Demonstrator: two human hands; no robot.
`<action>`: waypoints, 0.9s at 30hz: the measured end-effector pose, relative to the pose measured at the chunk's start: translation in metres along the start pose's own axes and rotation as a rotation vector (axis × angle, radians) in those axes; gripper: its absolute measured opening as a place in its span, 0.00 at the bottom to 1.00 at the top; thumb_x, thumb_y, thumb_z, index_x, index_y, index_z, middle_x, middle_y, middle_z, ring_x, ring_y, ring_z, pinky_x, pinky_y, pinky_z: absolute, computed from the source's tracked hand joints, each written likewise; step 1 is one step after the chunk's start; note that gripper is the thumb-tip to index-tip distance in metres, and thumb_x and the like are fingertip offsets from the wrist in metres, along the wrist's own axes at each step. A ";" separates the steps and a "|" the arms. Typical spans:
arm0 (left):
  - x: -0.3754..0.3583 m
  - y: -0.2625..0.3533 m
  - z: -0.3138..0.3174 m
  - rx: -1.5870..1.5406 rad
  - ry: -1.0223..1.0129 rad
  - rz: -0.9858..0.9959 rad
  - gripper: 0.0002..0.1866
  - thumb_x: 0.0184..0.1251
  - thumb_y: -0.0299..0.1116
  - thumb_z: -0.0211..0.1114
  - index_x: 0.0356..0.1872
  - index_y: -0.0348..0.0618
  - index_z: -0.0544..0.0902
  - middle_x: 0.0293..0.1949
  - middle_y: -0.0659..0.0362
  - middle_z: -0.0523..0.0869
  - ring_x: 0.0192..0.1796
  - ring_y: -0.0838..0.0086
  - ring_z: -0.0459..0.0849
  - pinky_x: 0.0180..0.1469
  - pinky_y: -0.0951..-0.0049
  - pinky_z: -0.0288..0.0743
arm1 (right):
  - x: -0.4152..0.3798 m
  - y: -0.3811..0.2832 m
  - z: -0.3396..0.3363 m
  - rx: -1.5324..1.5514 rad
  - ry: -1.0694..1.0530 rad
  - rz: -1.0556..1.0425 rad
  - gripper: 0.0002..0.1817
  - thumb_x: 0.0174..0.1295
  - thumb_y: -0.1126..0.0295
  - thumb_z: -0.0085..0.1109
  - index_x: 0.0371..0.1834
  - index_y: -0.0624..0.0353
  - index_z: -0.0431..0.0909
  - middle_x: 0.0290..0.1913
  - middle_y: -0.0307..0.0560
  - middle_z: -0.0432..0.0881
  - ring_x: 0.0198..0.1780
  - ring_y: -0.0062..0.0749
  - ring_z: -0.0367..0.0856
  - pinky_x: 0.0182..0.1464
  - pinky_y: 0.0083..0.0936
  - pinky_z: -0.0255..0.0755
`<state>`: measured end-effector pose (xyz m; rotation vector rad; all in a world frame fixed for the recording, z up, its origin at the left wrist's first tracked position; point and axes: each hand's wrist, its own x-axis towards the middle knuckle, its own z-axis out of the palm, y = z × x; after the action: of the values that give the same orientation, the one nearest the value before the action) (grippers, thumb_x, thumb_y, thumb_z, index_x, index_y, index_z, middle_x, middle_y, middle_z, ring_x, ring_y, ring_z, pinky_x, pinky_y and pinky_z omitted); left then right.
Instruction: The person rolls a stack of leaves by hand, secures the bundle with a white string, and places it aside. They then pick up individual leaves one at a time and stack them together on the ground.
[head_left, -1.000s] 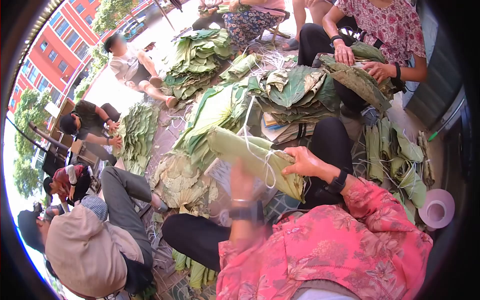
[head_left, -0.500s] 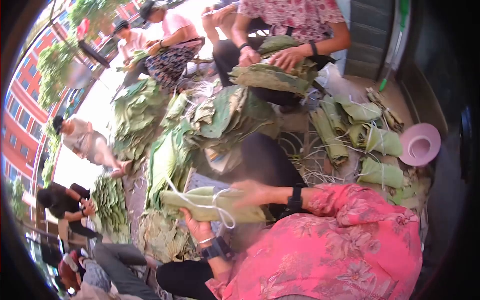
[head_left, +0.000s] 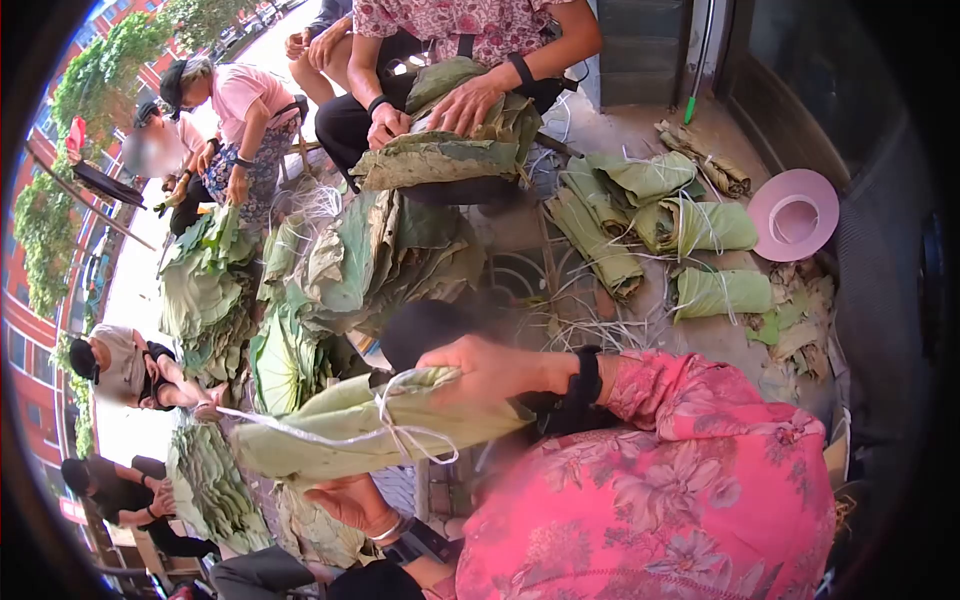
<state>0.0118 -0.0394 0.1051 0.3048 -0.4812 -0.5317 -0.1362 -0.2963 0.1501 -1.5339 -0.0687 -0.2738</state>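
Note:
A rolled bundle of green leaves [head_left: 300,445], bound with white string [head_left: 385,425], slants across the front of my lap. My right hand [head_left: 475,375] grips its upper side close to the string's knot and loops. Below the bundle's lower edge is my left hand [head_left: 350,505], with the palm turned up and the fingers loosely spread. Whether those fingers touch the leaves is hard to make out. A length of string trails along the roll toward its left end.
Tied leaf rolls [head_left: 722,292] lie at right beside a pink hat [head_left: 795,215]. Loose white strings [head_left: 590,335] litter the paving. Leaf stacks [head_left: 385,255] stand ahead and leftward. A person opposite [head_left: 460,105] handles leaves on their lap; other people sit at left.
The bundle has moved left, its left end swinging down. My right hand, blurred before, now grips it by the string. My left hand has shifted lower and off its edge. The view has turned.

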 end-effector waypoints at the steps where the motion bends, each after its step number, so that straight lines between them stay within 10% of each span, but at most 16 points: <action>1: 0.001 0.001 0.000 0.044 0.041 -0.010 0.31 0.64 0.43 0.56 0.64 0.40 0.60 0.65 0.52 0.62 0.66 0.62 0.60 0.68 0.54 0.46 | -0.004 -0.002 -0.012 0.034 0.038 0.005 0.13 0.51 0.75 0.61 0.41 0.64 0.75 0.30 0.34 0.77 0.36 0.11 0.67 0.39 0.16 0.65; 7: -0.008 0.008 -0.054 0.030 0.060 -0.076 0.27 0.70 0.44 0.45 0.65 0.39 0.58 0.67 0.48 0.58 0.69 0.60 0.54 0.67 0.55 0.50 | -0.068 0.001 -0.105 0.039 0.221 0.106 0.16 0.53 0.74 0.62 0.45 0.63 0.76 0.36 0.32 0.79 0.38 0.11 0.69 0.42 0.16 0.67; 11: -0.018 -0.001 -0.079 -0.010 0.175 -0.147 0.25 0.71 0.41 0.43 0.64 0.39 0.60 0.65 0.47 0.62 0.67 0.59 0.59 0.66 0.56 0.54 | -0.150 0.141 -0.153 0.453 0.560 0.467 0.27 0.51 0.71 0.62 0.55 0.68 0.66 0.42 0.45 0.80 0.45 0.27 0.78 0.48 0.24 0.71; 13: -0.022 -0.011 -0.079 -0.038 0.241 -0.184 0.23 0.71 0.40 0.44 0.63 0.39 0.62 0.63 0.47 0.65 0.65 0.57 0.63 0.65 0.55 0.57 | -0.196 0.206 -0.136 -0.819 0.849 0.814 0.30 0.46 0.71 0.65 0.54 0.68 0.66 0.42 0.53 0.80 0.43 0.42 0.80 0.48 0.31 0.71; 15: -0.026 -0.020 -0.086 -0.049 0.291 -0.240 0.23 0.71 0.40 0.45 0.62 0.39 0.64 0.62 0.47 0.67 0.64 0.57 0.65 0.64 0.55 0.59 | -0.233 0.270 -0.108 -1.120 0.953 0.629 0.29 0.43 0.67 0.65 0.50 0.69 0.69 0.40 0.60 0.78 0.45 0.51 0.77 0.49 0.36 0.70; 17: -0.026 -0.027 -0.083 -0.050 0.345 -0.247 0.21 0.70 0.40 0.46 0.59 0.40 0.66 0.60 0.47 0.68 0.63 0.57 0.67 0.61 0.54 0.62 | -0.239 0.278 -0.087 -0.781 0.672 0.786 0.21 0.43 0.65 0.61 0.40 0.66 0.73 0.37 0.62 0.78 0.46 0.52 0.76 0.46 0.40 0.70; 21: -0.033 -0.030 -0.086 -0.006 0.443 -0.293 0.19 0.69 0.38 0.48 0.58 0.42 0.68 0.59 0.49 0.71 0.61 0.59 0.70 0.59 0.56 0.65 | -0.235 0.296 -0.074 -0.548 0.065 0.360 0.16 0.44 0.65 0.59 0.34 0.65 0.77 0.34 0.58 0.80 0.39 0.50 0.78 0.39 0.38 0.71; 27: -0.035 -0.033 -0.071 0.097 0.542 -0.283 0.18 0.68 0.34 0.50 0.57 0.44 0.69 0.54 0.51 0.75 0.56 0.62 0.74 0.56 0.60 0.69 | -0.189 0.293 -0.077 -0.460 -0.210 0.576 0.19 0.47 0.64 0.57 0.41 0.65 0.77 0.31 0.56 0.80 0.33 0.41 0.78 0.34 0.32 0.69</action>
<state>0.0080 -0.0366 0.0193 0.5951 0.0653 -0.6717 -0.2651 -0.3437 -0.1801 -1.9584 0.2869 0.3547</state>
